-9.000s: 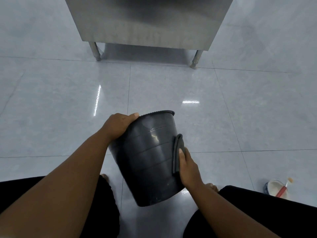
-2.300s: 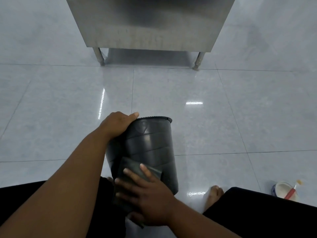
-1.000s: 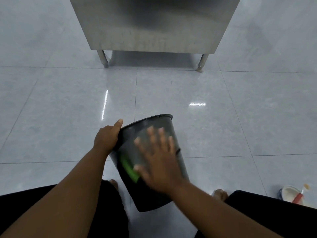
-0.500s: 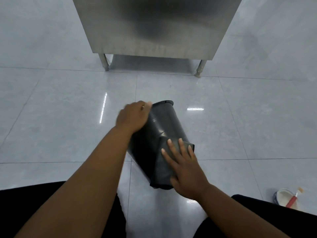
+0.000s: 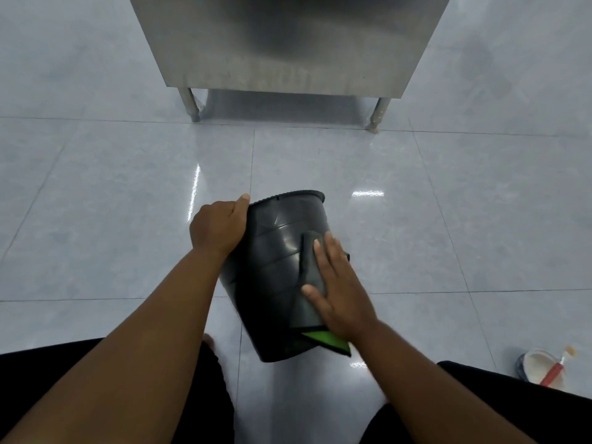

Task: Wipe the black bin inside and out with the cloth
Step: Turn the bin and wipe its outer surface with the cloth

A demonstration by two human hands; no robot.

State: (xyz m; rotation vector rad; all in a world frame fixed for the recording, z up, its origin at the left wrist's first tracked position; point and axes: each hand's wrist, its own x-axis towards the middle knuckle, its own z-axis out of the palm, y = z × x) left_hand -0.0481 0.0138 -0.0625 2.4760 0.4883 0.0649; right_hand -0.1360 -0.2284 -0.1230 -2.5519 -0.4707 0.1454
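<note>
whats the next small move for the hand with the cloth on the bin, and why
Probably slide the right hand and the cloth sideways around the black bin wall. The palm presses the cloth flat on the outer wall, the left hand steadies the tilted bin at its rim, and bare wall lies beside the cloth.
</note>
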